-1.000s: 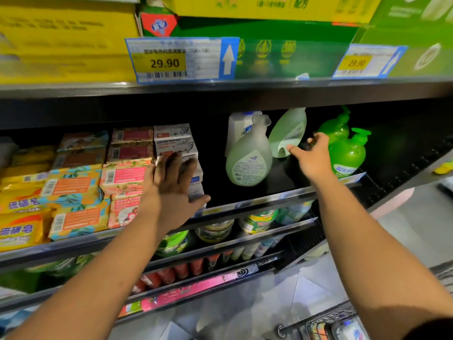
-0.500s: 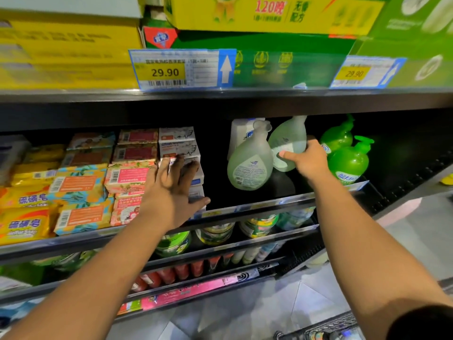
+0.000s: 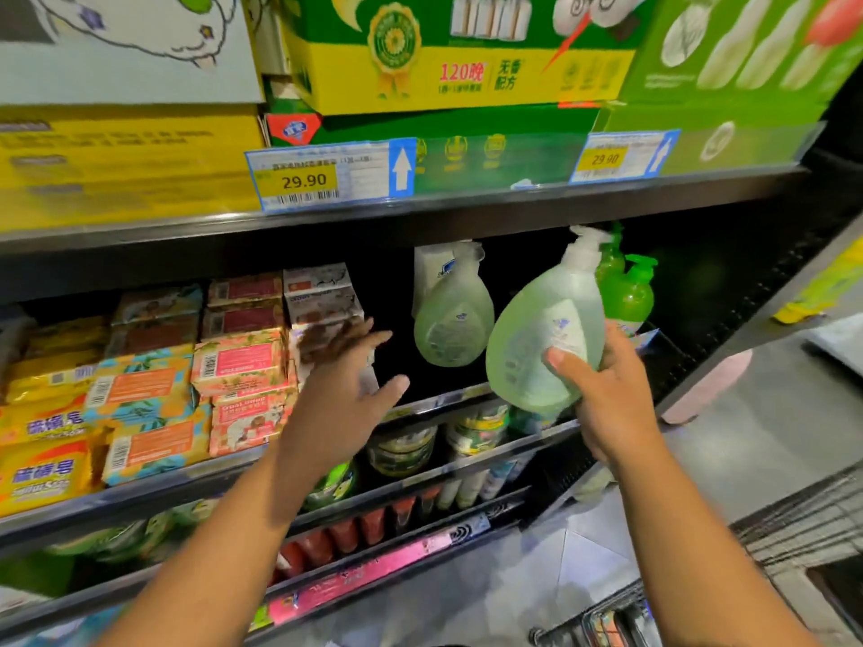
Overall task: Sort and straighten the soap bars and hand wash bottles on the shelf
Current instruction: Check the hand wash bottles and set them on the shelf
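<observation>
Head view is showing you mid-sort on the hand wash side. Your right hand point(image 3: 611, 394) is gripping a pale green bottle point(image 3: 546, 338), thumb across its front and fingers curled behind. You are holding it tilted in the air just in front of the shelf rail point(image 3: 448, 398), between a matching bottle point(image 3: 453, 315) standing further back and the bright green bottles point(image 3: 628, 291) at the right. Your left hand point(image 3: 345, 389) is hovering with fingers spread, holding nothing, blurred in front of the white soap boxes point(image 3: 322, 296); whether it is touching them I cannot tell. I am judging that placing this bottle is coming next. That is calling for turning it upright, label outward, and setting it beside its twin without knocking the neighbours.
</observation>
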